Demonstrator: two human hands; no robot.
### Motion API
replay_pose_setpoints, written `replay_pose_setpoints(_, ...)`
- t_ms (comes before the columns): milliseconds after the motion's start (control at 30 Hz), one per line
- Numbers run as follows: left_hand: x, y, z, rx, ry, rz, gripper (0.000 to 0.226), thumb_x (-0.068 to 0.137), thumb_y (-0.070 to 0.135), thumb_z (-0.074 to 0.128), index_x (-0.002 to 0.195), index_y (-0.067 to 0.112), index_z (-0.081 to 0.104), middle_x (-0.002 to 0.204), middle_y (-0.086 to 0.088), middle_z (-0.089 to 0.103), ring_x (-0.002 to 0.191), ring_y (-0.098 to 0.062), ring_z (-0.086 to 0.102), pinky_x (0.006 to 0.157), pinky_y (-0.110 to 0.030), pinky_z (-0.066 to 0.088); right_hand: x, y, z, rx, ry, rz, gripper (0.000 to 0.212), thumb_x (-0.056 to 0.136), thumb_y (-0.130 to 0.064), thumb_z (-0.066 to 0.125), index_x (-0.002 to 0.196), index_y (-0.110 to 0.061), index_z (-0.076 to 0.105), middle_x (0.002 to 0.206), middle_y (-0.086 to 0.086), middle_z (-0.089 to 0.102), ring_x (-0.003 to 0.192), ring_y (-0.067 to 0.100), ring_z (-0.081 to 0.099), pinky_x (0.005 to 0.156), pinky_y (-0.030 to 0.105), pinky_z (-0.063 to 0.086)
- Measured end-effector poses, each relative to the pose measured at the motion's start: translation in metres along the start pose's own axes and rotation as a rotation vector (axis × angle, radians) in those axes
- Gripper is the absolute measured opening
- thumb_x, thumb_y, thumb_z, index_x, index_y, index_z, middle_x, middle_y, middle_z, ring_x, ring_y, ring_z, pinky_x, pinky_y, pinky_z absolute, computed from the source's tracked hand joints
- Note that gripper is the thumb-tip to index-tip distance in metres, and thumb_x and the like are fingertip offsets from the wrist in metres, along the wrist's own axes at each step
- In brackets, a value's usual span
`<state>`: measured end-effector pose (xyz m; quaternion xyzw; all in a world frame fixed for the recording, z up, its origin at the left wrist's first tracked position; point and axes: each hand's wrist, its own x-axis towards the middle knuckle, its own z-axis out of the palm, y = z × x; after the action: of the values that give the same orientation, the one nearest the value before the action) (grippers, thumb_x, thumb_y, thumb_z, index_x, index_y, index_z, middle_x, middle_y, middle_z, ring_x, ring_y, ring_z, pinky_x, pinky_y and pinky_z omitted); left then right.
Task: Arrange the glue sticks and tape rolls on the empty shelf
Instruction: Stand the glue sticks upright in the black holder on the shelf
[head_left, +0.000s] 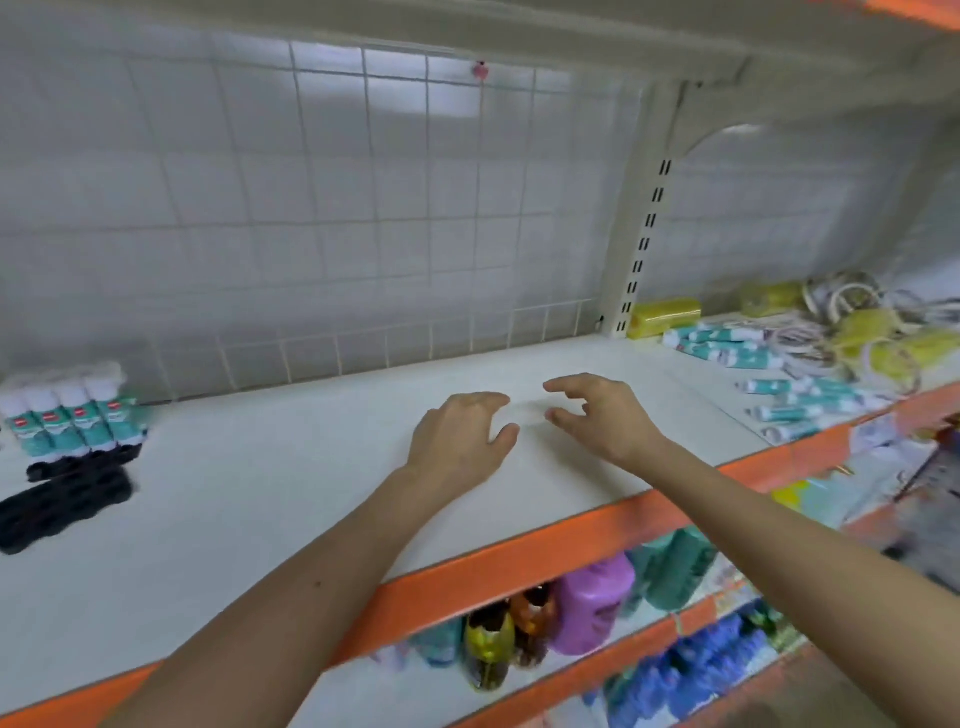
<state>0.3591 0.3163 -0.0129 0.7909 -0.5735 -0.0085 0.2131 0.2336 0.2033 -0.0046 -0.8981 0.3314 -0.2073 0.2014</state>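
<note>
Both hands are over the middle of the shelf (260, 493), near the centre of the frame, and both hold nothing. The left hand (460, 436) is palm down with its fingers loosely bent and the thumb out to the side. I cannot tell whether it rests on the white surface or is just above it. The right hand (602, 415), just beside it, has its thumb and fingers apart in a loose, wide claw.

The board is bare between and around the hands, right out to its orange front edge. At the left of the frame a block of glue sticks (72, 410) stands upright against the wire grid (363, 208), with black trays (62, 499) lying just in front. At the right of the frame more loose glue sticks (727, 348) lie on their sides in a scatter. Behind them is a blurred tangle of tape rolls (841, 306) and a yellow pack (662, 317). Bottles (592, 603) fill the lower shelves.

The glue sticks look light, stiff and smooth. Lying down they will likely roll, so several are best gathered round their middles and stood on their flat ends. The rolls should be light and rigid, and easiest to pinch through the centre hole or across the rim. Stacked flat they ought to stay put.
</note>
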Motion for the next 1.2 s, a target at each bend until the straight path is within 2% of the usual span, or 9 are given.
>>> replay_pose_setpoints(300, 0.071, 0.112, 0.057, -0.041, -0.080, 0.134, 0.043, 0.094, 0.037, 0.044, 0.134, 0.022, 0.046, 0.141, 0.006, 0.046, 0.129, -0.016, 0.041, 0.102, -0.032, 0.037, -0.025, 0.123, -0.075, -0.024, 0.086, 0.164, 0.035, 0.084, -0.019, 0.062, 0.119, -0.015, 0.059, 0.128, 0.003, 0.056, 0.117, 0.018, 0.051, 0.099, 0.026, 0.039)
replay_pose_setpoints(467, 0.114, 0.147, 0.083, -0.041, -0.106, 0.188, 0.042, 0.094, 0.037, 0.043, 0.134, 0.023, 0.045, 0.141, 0.005, 0.045, 0.128, -0.017, 0.041, 0.099, -0.031, 0.037, -0.015, 0.176, -0.101, -0.056, 0.139, 0.235, 0.035, 0.084, -0.017, 0.061, 0.119, -0.014, 0.059, 0.129, 0.005, 0.056, 0.118, 0.019, 0.051, 0.098, 0.026, 0.038)
replay_pose_setpoints(600, 0.155, 0.168, 0.104, -0.062, -0.124, 0.216, 0.042, 0.094, 0.035, 0.044, 0.134, 0.022, 0.045, 0.140, 0.003, 0.046, 0.126, -0.018, 0.043, 0.097, -0.032, 0.038, 0.002, 0.215, -0.119, -0.121, 0.158, 0.279, 0.035, 0.085, -0.018, 0.060, 0.119, -0.015, 0.059, 0.131, 0.004, 0.054, 0.116, 0.020, 0.052, 0.090, 0.021, 0.035)
replay_pose_setpoints(733, 0.203, 0.185, 0.120, -0.091, -0.106, 0.222, 0.043, 0.093, 0.034, 0.046, 0.134, 0.022, 0.045, 0.139, 0.000, 0.047, 0.126, -0.019, 0.043, 0.097, -0.033, 0.040, 0.032, 0.249, -0.138, -0.196, 0.179, 0.291, 0.035, 0.086, -0.020, 0.059, 0.121, -0.015, 0.058, 0.131, 0.005, 0.054, 0.117, 0.022, 0.051, 0.094, 0.024, 0.035)
replay_pose_setpoints(900, 0.248, 0.191, 0.138, -0.065, -0.113, 0.241, 0.040, 0.092, 0.026, 0.047, 0.131, 0.019, 0.048, 0.135, -0.002, 0.050, 0.123, -0.021, 0.044, 0.094, -0.032, 0.043, 0.067, 0.277, -0.150, -0.246, 0.143, 0.289, 0.036, 0.088, -0.020, 0.056, 0.123, -0.015, 0.056, 0.127, 0.007, 0.057, 0.111, 0.021, 0.054, 0.091, 0.024, 0.038)
replay_pose_setpoints(1000, 0.266, 0.193, 0.148, -0.022, -0.140, 0.254, 0.036, 0.091, 0.021, 0.048, 0.127, 0.013, 0.051, 0.130, -0.007, 0.053, 0.120, -0.024, 0.046, 0.093, -0.035, 0.043, 0.081, 0.290, -0.149, -0.338, 0.053, 0.236, 0.036, 0.089, -0.020, 0.053, 0.125, -0.016, 0.055, 0.128, 0.009, 0.055, 0.114, 0.024, 0.051, 0.095, 0.032, 0.041)
replay_pose_setpoints(1200, 0.290, 0.194, 0.174, 0.134, -0.200, 0.235, 0.037, 0.091, 0.015, 0.042, 0.127, 0.014, 0.048, 0.129, -0.007, 0.051, 0.123, -0.025, 0.041, 0.093, -0.036, 0.042, 0.096, 0.311, -0.148, -0.464, -0.130, 0.114, 0.041, 0.087, -0.020, 0.052, 0.128, -0.019, 0.051, 0.129, 0.004, 0.051, 0.120, 0.021, 0.044, 0.094, 0.029, 0.039)
